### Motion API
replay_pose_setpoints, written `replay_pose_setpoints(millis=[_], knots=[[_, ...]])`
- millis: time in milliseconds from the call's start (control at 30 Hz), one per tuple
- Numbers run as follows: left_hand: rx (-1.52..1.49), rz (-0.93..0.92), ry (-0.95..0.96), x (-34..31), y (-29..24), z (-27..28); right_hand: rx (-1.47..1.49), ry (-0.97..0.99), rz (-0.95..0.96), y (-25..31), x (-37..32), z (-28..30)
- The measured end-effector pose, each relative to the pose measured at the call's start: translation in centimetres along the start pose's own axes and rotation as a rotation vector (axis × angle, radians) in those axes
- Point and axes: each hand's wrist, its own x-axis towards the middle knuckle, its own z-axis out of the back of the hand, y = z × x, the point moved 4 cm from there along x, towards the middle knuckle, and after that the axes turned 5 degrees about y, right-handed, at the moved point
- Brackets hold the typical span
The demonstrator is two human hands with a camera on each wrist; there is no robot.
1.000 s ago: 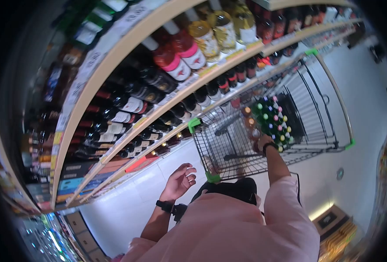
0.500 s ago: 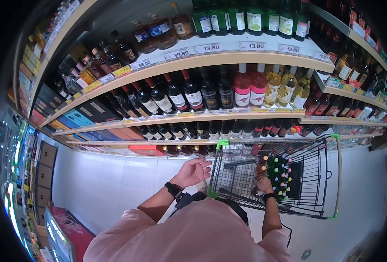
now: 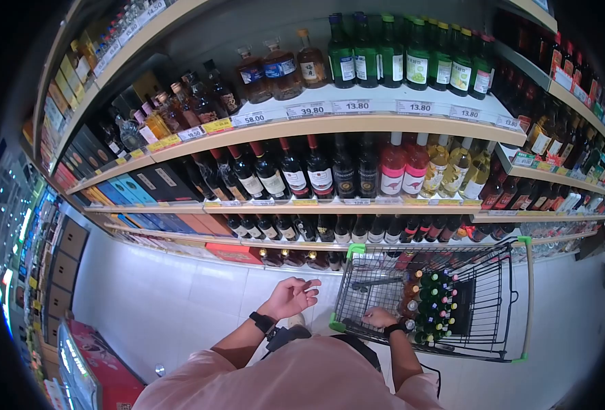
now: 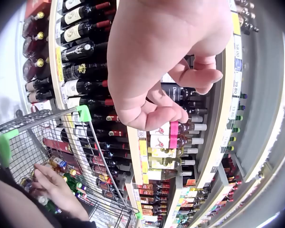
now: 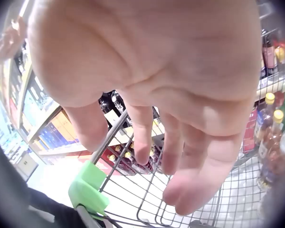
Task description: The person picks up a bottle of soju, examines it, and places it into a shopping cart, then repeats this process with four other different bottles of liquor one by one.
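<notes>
My right hand (image 3: 380,317) hovers over the near left part of the shopping cart (image 3: 529,294), holding nothing. Its fingers reach down loosely above the wire basket in the right wrist view, near a green corner cap (image 5: 88,187). To its right, several green bottles (image 3: 439,304) with coloured caps stand packed together in the cart. A row of amber and clear bottles (image 3: 410,291) lines their left side. Left of the cart, my left hand (image 3: 290,298) hangs in the air with loosely bent fingers and nothing in them. The left wrist view shows that hand (image 4: 156,61) in front of the shelves.
Wine shelves (image 3: 357,206) run along the far side of the cart, with green bottles (image 3: 418,58) on the upper board. Red and yellow bottles (image 3: 401,167) stand in the middle row. A red display unit (image 3: 104,362) stands at the lower left on the pale floor (image 3: 159,294).
My right hand has come away from the bottles and moved left over the cart's wire basket. The head view has swung level with the shelves. My left hand stays beside the cart, fingers loose.
</notes>
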Motion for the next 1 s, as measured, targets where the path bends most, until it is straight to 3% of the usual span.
replay_pose_setpoints(millis=[200,300,333,433,467,567,600,700,867,967,1000], knots=[[-0.013,-0.047,0.005,-3.0,-4.5,2.4,-0.087,0.125,-0.052,3.8,4.8,-3.9],[-0.011,-0.076,-0.024,-4.7,-8.0,4.1,0.033,0.117,-0.149,9.4,4.0,-3.0],[-0.012,-0.084,-0.004,-5.3,-9.3,5.0,0.147,0.072,-0.17,6.0,7.8,-5.3],[0.004,-0.09,0.001,-7.7,-13.7,6.6,0.484,0.072,-0.34,7.1,9.6,-7.4],[0.004,-0.09,-0.029,-8.6,-15.2,7.2,0.33,-0.03,-0.41,11.6,7.0,-6.0],[0.035,-0.129,-0.022,-11.3,-20.0,9.9,0.198,-0.331,-0.568,4.8,13.1,-9.7],[-0.009,-0.128,0.072,-11.9,-21.2,11.8,0.112,-0.296,-0.538,7.4,11.6,-8.9],[-0.036,-0.154,0.09,-14.3,-24.2,15.8,0.302,-0.478,-0.677,8.1,11.2,-9.8],[-0.218,-0.166,-0.03,-17.1,-27.2,19.2,0.159,-0.626,-0.821,8.1,11.4,-10.6],[-0.256,-0.187,-0.08,-18.4,-27.9,21.0,0.124,-0.46,-0.837,10.0,10.5,-9.5],[-0.271,-0.192,-0.096,-18.8,-28.0,21.4,0.124,-0.521,-0.83,10.1,10.4,-10.0]])
